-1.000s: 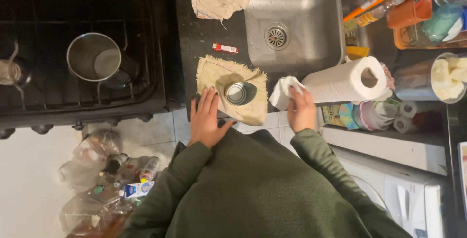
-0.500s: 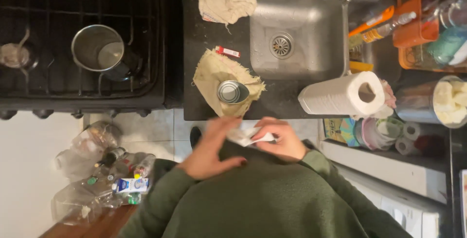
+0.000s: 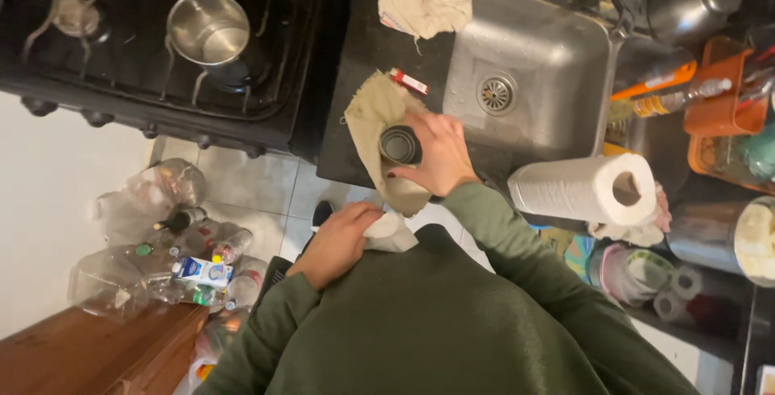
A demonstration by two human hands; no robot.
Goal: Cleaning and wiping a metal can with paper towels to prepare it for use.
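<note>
Right hand (image 3: 436, 153) gripping dark cup (image 3: 400, 144) on cloth (image 3: 373, 116), left hand (image 3: 335, 241) clutching paper towel (image 3: 391, 233)

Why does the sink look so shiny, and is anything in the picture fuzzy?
Head view: the metal sink bounces back light in pale patches, and the pot on the stove gleams too. The black stove and counter stay very dark. The right hand on the small cup and the left hand with the paper towel look slightly soft. The edges bend like a fisheye.

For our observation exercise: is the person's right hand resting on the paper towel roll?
No: the right hand grips the small dark cup on the beige cloth, apart from the paper towel roll.
</note>
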